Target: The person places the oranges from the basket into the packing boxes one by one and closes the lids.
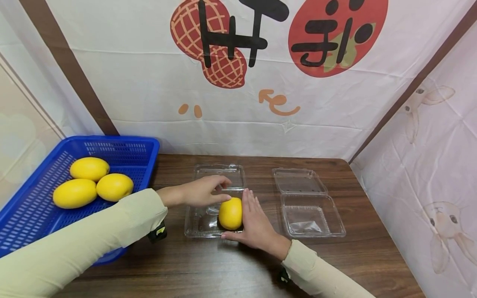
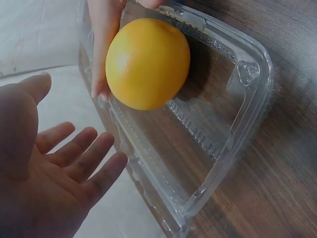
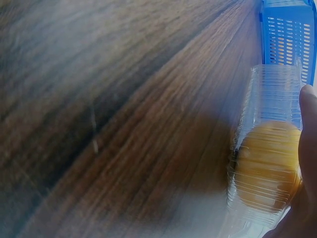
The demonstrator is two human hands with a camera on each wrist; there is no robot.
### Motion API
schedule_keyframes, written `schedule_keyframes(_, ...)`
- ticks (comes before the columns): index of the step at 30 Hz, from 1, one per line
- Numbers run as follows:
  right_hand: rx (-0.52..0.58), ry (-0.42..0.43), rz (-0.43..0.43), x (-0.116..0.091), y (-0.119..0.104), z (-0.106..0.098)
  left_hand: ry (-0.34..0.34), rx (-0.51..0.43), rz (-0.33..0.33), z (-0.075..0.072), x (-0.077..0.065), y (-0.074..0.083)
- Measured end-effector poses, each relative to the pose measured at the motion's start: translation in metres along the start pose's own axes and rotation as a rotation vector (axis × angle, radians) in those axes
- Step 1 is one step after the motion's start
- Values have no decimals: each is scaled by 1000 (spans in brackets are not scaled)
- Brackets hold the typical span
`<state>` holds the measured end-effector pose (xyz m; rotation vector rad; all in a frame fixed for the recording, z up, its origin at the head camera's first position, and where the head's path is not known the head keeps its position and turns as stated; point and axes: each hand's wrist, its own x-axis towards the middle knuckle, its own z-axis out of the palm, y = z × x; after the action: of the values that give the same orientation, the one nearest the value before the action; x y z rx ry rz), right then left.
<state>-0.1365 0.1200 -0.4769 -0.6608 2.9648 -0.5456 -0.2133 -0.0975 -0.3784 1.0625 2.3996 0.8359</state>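
A smooth yellow fruit (image 1: 230,214) sits in the right part of the base of a clear plastic clamshell box (image 1: 191,229), whose lid lies open behind it. With fingers straight, my right hand (image 1: 258,225) lies along the fruit's right side, thumb stretched across the box's front edge. My left hand (image 1: 205,191) hovers over the box's back left part, its fingers loosely bent. In the left wrist view that left hand (image 2: 64,163) is spread and apart from the fruit (image 2: 147,64). The right wrist view shows the fruit (image 3: 267,166) through the box wall, beside my right thumb (image 3: 309,124).
A second clear clamshell box (image 1: 313,215) stands open on the right of the brown wooden table (image 1: 208,273). At the left is a blue perforated basket (image 1: 143,145) with three yellow fruits (image 1: 74,193) inside. A printed cloth (image 1: 141,91) hangs behind the table.
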Motion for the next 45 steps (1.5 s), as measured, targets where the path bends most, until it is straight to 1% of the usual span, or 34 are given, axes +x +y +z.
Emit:
schedule_keyframes(6,-3,1,-2,0,0,-1,12,29,11,-1,-1,2)
schedule_keyframes(10,-5,9,-9,0,0,-1,48,46,52,0,-1,3)
schedule_keyframes(15,-7,12,-15,0,0,-1,84,64,71,0,-3,7)
schedule_keyframes(19,-14,14,-16,-1,1,0,112,92,99,1,-6,9)
schedule_keyframes(22,-11,16,-16,-2,1,1,131,106,124,2,-7,9)
schedule_keyframes(24,-8,21,-23,-2,1,2,140,106,127,2,-8,8)
schedule_keyframes(27,-2,34,-36,-2,1,4,160,132,142,3,-9,7)
schedule_keyframes(33,-9,40,-31,-2,-1,3,140,153,93,3,-12,8)
schedule_keyframes(39,-11,24,-21,-2,0,3,126,171,48,1,-16,7)
schedule_keyframes(45,-2,10,-7,0,0,1,104,189,28,0,-19,5)
